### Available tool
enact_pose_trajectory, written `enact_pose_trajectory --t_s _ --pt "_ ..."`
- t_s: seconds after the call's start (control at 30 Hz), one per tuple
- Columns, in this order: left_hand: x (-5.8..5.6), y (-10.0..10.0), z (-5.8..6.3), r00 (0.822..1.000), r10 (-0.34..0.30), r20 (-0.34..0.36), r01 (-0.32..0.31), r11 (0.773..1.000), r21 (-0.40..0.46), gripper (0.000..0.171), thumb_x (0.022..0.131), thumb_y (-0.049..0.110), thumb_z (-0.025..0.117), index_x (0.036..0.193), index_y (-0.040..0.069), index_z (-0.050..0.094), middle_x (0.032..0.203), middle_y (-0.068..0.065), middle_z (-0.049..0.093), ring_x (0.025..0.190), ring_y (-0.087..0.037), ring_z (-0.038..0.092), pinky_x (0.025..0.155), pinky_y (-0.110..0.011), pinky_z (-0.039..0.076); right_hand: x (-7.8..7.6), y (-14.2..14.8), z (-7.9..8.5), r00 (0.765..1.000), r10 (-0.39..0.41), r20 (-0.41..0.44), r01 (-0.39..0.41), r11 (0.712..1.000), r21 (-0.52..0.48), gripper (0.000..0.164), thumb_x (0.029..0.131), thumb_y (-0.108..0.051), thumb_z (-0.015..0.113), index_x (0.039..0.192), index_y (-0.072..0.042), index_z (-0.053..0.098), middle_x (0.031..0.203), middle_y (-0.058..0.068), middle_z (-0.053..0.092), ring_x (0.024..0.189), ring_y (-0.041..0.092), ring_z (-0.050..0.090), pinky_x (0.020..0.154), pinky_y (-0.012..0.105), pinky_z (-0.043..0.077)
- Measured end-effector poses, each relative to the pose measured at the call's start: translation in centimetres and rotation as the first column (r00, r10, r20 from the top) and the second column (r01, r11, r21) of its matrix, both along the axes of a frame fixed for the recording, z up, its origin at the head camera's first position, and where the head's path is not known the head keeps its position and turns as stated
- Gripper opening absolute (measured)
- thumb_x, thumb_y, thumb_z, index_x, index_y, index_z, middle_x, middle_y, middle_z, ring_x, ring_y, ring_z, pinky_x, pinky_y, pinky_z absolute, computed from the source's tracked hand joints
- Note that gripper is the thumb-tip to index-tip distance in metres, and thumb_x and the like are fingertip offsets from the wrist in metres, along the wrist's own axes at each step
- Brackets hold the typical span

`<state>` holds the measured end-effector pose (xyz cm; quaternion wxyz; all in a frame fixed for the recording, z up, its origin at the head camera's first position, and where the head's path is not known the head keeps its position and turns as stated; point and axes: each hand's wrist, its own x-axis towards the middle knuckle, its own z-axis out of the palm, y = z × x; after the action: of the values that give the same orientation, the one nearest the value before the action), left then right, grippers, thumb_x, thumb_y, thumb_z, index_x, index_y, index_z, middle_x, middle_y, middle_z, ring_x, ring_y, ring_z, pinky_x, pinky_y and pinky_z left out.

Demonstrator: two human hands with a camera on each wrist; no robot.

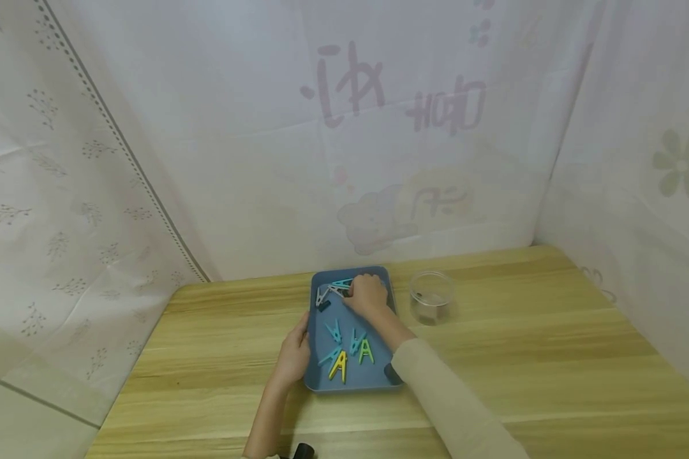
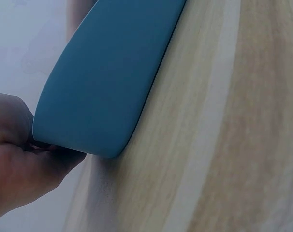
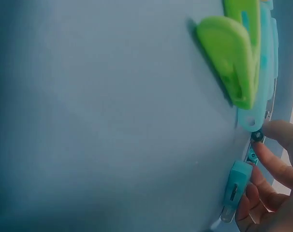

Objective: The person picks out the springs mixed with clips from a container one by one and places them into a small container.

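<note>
A blue rectangular tray [image 1: 353, 381] lies on the table with several clothespins in it. My left hand [image 1: 295, 350] holds the tray's left side; in the left wrist view its thumb and fingers [image 2: 11, 118] are at the tray's edge. Over the tray's far end, my right hand [image 1: 369, 296] pinches a small dark piece [image 3: 256, 136] between thumb and index finger. Grey clothespins [image 1: 321, 296] and a teal one [image 1: 341, 283] lie next to that hand. Nearer me are a yellow clothespin [image 1: 339, 366], a green clothespin [image 1: 365, 350] and several teal clothespins [image 1: 334, 330].
To the right of the tray stands a clear round container [image 1: 431, 298] with something small and dark in it. Black pieces [image 1: 324, 306] lie in the tray, one at its near right corner. Printed curtains [image 1: 264, 159] hang behind the wooden table [image 1: 218, 344].
</note>
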<state>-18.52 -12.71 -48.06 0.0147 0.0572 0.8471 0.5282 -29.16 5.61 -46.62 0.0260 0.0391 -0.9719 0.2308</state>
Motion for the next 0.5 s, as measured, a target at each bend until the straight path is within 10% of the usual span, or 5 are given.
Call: enact_pose_trajectory --t_s 0.2,0.5 --pt "0.1 0.06 0.2 1.0 -0.003 -0.011 0.003 1.0 -0.014 0.05 0.103 -0.006 0.032 0.152 -0.01 0.029 0.158 -0.029 0.03 0.147 -0.046 0.026 0.12 -0.06 0.023 -0.22 -0.07 -0.26 1.0 0.002 -0.021 -0.002 1.0 0.021 0.039 0.084 -0.025 0.08 0.055 -0.014 0.057 0.067 0.002 0.055 0.075 0.022 0.053 0.055 0.033 0.044" --pt "0.17 0.13 0.2 1.0 0.007 -0.004 -0.008 1.0 -0.013 0.05 0.103 -0.005 0.032 0.152 -0.01 0.029 0.158 -0.029 0.031 0.147 -0.046 0.026 0.12 -0.06 0.023 -0.12 -0.16 0.1 1.0 -0.001 -0.012 0.002 0.999 0.045 0.019 0.09 -0.026 0.076 0.08 -0.01 0.073 0.08 0.004 0.069 0.075 0.021 0.062 0.056 0.034 0.054"
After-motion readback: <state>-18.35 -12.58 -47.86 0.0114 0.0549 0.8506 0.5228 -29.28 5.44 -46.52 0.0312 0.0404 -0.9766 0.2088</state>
